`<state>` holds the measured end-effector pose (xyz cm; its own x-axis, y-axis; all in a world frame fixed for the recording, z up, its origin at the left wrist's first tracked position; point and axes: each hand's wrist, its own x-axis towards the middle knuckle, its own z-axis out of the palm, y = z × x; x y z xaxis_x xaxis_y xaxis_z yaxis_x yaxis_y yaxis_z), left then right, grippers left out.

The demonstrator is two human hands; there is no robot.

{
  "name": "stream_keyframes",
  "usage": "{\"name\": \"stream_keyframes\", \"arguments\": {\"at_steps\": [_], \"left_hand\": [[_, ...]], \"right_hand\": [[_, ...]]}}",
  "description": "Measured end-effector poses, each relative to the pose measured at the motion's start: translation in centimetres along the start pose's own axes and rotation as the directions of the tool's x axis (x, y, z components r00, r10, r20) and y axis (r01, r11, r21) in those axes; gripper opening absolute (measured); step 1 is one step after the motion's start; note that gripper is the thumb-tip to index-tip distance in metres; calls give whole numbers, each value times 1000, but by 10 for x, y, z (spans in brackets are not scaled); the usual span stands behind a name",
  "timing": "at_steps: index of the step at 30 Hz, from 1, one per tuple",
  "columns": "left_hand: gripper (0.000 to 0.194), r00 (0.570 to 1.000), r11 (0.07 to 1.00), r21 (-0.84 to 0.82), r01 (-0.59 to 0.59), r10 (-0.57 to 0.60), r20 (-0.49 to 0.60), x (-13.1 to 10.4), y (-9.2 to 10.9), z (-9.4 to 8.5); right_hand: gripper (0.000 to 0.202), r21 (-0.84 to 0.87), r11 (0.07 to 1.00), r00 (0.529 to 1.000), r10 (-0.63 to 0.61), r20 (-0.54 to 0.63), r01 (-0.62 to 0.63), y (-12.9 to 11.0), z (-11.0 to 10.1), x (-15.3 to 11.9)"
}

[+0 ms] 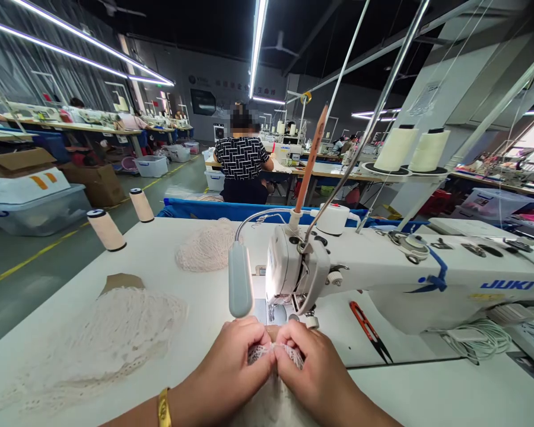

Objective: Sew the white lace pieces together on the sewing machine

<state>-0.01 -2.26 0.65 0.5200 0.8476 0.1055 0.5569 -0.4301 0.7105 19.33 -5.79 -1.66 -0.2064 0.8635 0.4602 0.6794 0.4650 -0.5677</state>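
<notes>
White holed lace fabric (pixel 297 357), lower centre of the frame, is pinched by left hand (pixel 239 356) and right hand (pixel 312 363), best held evenly taut, though edge alignment is hard to judge.

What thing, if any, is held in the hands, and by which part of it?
Lace, pinched by left hand and right hand at the top middle of its visible part.

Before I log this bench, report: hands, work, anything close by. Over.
Left hand, right hand: both pinching lace. Lace on near side of sewing head. Lamp hanging just beyond left hand; snips lying off to the right.
</notes>
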Motion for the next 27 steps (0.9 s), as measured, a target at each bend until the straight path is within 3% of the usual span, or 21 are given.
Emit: {"name": "stream_keyframes", "arguments": {"at_steps": [3, 6, 9, 11, 13, 18, 22, 27], "left_hand": [[27, 999, 982, 187, -37, 38, -1, 4, -9, 8], [18, 974, 937, 312, -154, 197, -110, 6, -18, 13], [20, 887, 835, 430, -343, 439, -146, 8, -24, 14], [25, 815, 742, 477, -471, 573, -86, 9, -27, 13], [26, 774, 690, 483, -538, 632, -41, 9, -29, 13], [25, 782, 692, 489, -531, 623, -31, 7, -29, 13], [27, 795, 699, 481, -529, 606, -7, 6, -27, 10], [31, 816, 700, 515, -496, 577, 1, 3, -24, 7]], "right_hand": [[14, -103, 991, 993, 97, 65, -90, 5, 6, 4], [15, -200, 971, 986, 150, 68, -133, 10, 11, 7], [16, -262, 956, 990, 139, 16, -130, 13, 13, 7], [14, -276, 955, 994, 108, -25, -111, 14, 14, 6], [12, -272, 959, 996, 73, -44, -82, 16, 13, 5], [10, -270, 962, 997, -53, -51, 38, 19, 5, -1], [22, -259, 952, 985, -171, -1, 165, 20, 1, -5], [29, -314, 924, 976, -217, 33, 216, 21, 0, -3]]}}
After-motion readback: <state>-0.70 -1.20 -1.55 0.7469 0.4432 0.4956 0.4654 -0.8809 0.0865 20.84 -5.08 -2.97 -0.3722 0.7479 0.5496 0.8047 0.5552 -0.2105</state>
